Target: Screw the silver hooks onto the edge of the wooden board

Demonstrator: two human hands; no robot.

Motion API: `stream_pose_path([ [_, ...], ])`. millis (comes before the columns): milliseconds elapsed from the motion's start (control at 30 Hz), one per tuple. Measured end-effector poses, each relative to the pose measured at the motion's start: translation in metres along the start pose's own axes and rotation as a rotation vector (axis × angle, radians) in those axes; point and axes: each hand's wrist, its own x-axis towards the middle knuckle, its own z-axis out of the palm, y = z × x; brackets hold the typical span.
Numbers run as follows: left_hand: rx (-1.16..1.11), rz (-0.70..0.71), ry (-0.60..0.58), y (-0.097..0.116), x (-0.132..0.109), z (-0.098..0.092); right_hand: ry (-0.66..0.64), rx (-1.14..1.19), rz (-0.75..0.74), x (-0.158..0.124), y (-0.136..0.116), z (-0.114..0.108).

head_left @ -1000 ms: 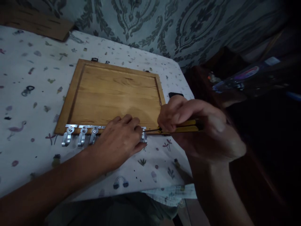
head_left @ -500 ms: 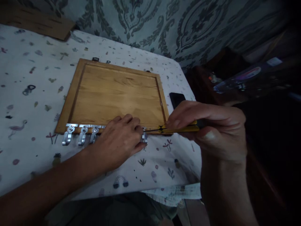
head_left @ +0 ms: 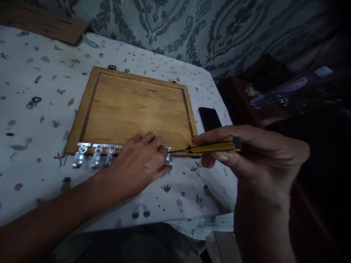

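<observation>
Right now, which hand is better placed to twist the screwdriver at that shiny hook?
Probably the right hand: it grips the yellow-handled screwdriver, whose tip meets the silver metal hook on the brown wooden board. The left hand lies flat beside it.

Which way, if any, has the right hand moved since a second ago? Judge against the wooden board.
Yes. The right hand slid right along the yellow screwdriver, off the right corner of the wooden board, uncovering the black phone.

The right hand (head_left: 255, 157) holds a yellow screwdriver (head_left: 211, 147) at the wooden board (head_left: 134, 109), the left hand (head_left: 138, 162) pressing metal hooks (head_left: 94, 156).
</observation>
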Motion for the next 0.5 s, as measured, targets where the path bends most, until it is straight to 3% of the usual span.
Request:
stream_pose_path([
  [200,-0.005,-0.01,-0.011,0.0,0.0,0.0,0.135,-0.154,-0.121,-0.005,0.001,0.015],
  [500,0.012,0.004,0.041,-0.001,0.0,0.002,0.158,-0.17,-0.131,-0.003,0.003,0.017],
])
